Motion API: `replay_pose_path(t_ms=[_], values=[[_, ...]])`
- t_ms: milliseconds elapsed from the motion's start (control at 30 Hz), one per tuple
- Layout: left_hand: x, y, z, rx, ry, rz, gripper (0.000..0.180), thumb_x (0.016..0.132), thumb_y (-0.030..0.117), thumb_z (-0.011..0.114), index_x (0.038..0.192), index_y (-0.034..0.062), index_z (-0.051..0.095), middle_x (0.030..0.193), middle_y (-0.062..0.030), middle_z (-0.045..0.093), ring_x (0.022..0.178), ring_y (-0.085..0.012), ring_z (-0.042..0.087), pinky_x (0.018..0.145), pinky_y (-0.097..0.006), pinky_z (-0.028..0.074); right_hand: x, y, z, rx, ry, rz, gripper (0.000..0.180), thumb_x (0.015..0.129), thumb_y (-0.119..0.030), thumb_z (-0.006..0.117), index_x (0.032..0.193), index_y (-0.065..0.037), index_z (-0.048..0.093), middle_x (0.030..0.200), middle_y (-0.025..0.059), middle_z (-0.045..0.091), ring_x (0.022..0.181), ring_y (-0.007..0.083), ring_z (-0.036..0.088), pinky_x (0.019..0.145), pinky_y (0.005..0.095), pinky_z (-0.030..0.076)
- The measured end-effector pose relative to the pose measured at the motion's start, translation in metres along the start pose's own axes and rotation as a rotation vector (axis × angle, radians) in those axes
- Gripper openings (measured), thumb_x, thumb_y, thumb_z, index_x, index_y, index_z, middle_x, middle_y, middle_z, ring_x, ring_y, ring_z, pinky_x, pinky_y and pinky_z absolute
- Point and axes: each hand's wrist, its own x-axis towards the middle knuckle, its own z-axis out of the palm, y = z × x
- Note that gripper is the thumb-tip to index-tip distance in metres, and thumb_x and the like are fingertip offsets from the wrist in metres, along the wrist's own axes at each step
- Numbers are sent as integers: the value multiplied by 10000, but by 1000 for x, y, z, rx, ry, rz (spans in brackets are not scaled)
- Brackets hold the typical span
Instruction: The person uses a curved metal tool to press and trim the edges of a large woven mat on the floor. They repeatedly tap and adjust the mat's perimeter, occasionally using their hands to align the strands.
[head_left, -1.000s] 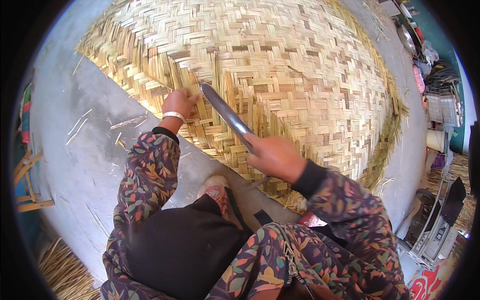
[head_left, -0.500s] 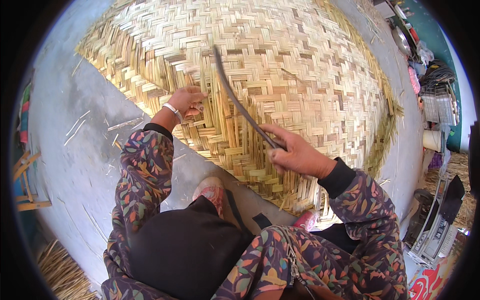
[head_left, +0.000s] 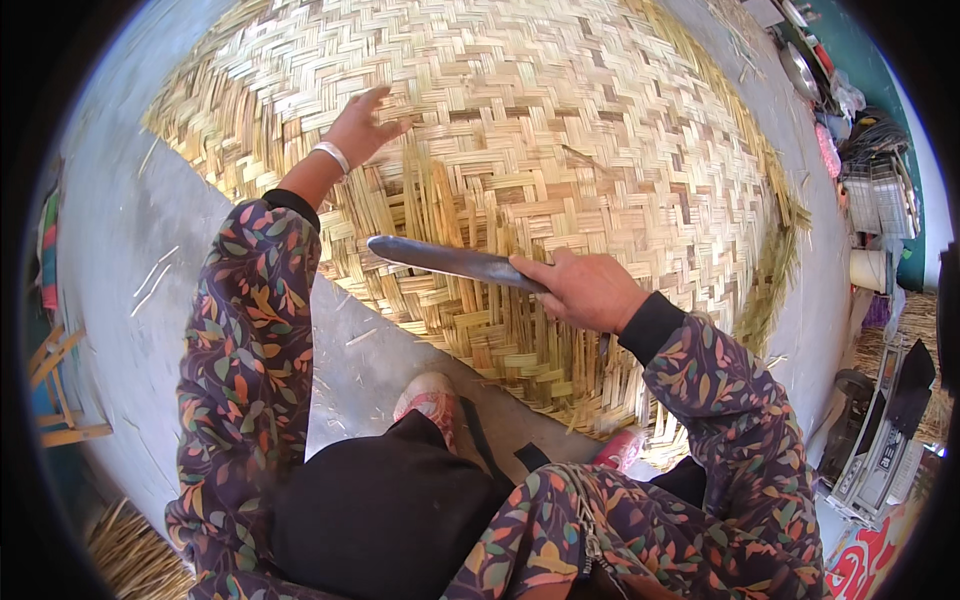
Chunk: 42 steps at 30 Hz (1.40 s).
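Observation:
A large mat [head_left: 620, 170], woven in a herringbone pattern from pale and brown flat strips, spreads across the floor in front of me. My left hand [head_left: 362, 130], a white band on its wrist, is over the mat's left part with fingers apart and nothing in them. My right hand [head_left: 592, 292] is closed round one end of a long, flat, dark metal blade [head_left: 450, 262]. Its rounded tip points left above the mat's near edge. Upright loose strips [head_left: 432, 200] lie bunched between the hands. Whether my left fingertips touch the mat, I cannot tell.
My red-patterned shoes [head_left: 432, 398] stand by the mat's near edge on the grey floor [head_left: 120, 330]. A wooden frame [head_left: 62, 385] is at the far left, with straw bundles [head_left: 130, 550] below it. Pans, wire racks [head_left: 880, 208] and a silvery appliance [head_left: 875, 450] line the right side.
My left hand has moved up and left, away from the loose strips, and its fingers have spread. The blade has swung from pointing up to pointing left, its flat face now showing.

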Motion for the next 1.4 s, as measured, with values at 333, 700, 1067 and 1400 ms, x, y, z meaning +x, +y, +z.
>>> replay_pose_path(t_ms=[333, 700, 1067, 1400], values=[[23, 47, -13, 1096, -434, 492, 546, 972, 547, 390, 862, 124, 716, 1189, -85, 612, 1252, -251, 466, 1122, -500, 243, 19, 3, -15, 7, 52, 92, 440, 897, -298, 562, 1329, -221, 531, 819, 165, 629, 727, 335, 645, 635, 456, 505], [28, 28, 0, 1011, -459, 427, 227, 869, 299, 635, 909, 76, 657, 850, -134, 683, 883, -353, 651, 773, -458, 489, 44, 15, -9, 119, -26, 188, 462, 923, -356, 518, 1366, -227, 491, 800, 173, 659, 748, 365, 641, 673, 500, 492], [-74, 28, 43, 661, -498, 473, 254, 908, 277, 540, 827, 55, 633, 797, -155, 643, 732, -356, 621, 681, -430, 495, 69, 26, 13, 224, 4, 178, 425, 929, -400, 475, 1325, -258, 536, 901, 171, 682, 850, 369, 651, 752, 493, 504], [-156, -23, 38, -783, -415, -230, 460, 891, 143, 653, 1312, 16, 516, 1053, -127, 664, 885, -221, 677, 773, -336, 556, 26, 13, -3, 877, 139, 157, 491, 931, -307, 603, 1384, -146, 507, 863, 47, 663, 635, 167, 577, 599, 332, 463]])
